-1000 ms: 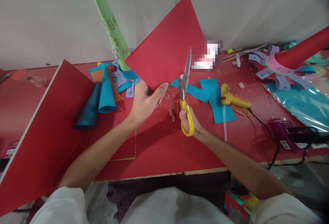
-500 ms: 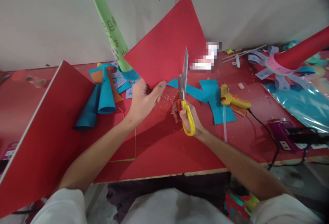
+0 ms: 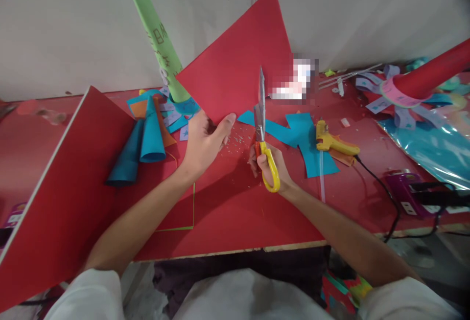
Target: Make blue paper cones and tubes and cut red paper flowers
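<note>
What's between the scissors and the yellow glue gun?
In the head view, blue paper lies on the table between the scissors and the glue gun.

Shirt (image 3: 235, 296): pale grey-white, plain across visible front.
Left sleeve (image 3: 88, 294): same pale cloth, short, loose at edge.
Right sleeve (image 3: 402, 298): matching, short, loosely draped.
Left forearm (image 3: 143, 217), right forearm (image 3: 338, 227): bare to wrist.
Left hand (image 3: 203, 144), right hand (image 3: 281, 163): bare.
Dark cloth (image 3: 235, 262): purplish, creased, just beyond shirt front; worn or not, cannot tell.
</note>
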`<state>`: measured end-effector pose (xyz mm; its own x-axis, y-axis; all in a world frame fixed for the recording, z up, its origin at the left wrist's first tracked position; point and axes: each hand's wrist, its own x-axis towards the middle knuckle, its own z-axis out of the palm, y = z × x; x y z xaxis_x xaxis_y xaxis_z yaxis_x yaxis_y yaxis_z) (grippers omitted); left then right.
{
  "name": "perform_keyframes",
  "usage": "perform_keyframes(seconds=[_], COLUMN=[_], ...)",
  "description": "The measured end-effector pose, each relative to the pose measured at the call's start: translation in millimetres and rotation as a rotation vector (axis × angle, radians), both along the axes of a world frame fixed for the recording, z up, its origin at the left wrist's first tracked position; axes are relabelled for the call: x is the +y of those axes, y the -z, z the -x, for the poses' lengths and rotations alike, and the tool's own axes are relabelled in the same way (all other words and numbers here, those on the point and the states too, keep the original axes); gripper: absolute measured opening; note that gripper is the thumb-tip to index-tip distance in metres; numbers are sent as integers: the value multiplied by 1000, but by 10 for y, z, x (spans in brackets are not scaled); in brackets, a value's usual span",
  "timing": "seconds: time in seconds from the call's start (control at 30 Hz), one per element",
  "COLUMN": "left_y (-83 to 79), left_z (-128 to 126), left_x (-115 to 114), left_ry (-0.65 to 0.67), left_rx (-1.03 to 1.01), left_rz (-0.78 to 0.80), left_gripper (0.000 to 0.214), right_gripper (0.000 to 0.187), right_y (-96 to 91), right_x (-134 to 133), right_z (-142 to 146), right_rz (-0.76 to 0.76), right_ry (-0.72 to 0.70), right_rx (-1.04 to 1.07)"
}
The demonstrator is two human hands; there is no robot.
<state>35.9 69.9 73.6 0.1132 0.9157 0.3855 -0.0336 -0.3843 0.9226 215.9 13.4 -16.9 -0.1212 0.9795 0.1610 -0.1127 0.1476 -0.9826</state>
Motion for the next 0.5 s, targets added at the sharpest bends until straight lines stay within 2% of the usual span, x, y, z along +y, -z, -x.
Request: perform_keyframes(seconds=[0.5], left_y=[24], left_z=[58], left_x=[34], left_ry=[-9], left_rx=[-44], left_rz=[8], left_gripper=[35], right_gripper=[67], right_y=[-57], right_x=[10], right_z=[10], right_rz=[77], right_ry=[6], right_rx=[29])
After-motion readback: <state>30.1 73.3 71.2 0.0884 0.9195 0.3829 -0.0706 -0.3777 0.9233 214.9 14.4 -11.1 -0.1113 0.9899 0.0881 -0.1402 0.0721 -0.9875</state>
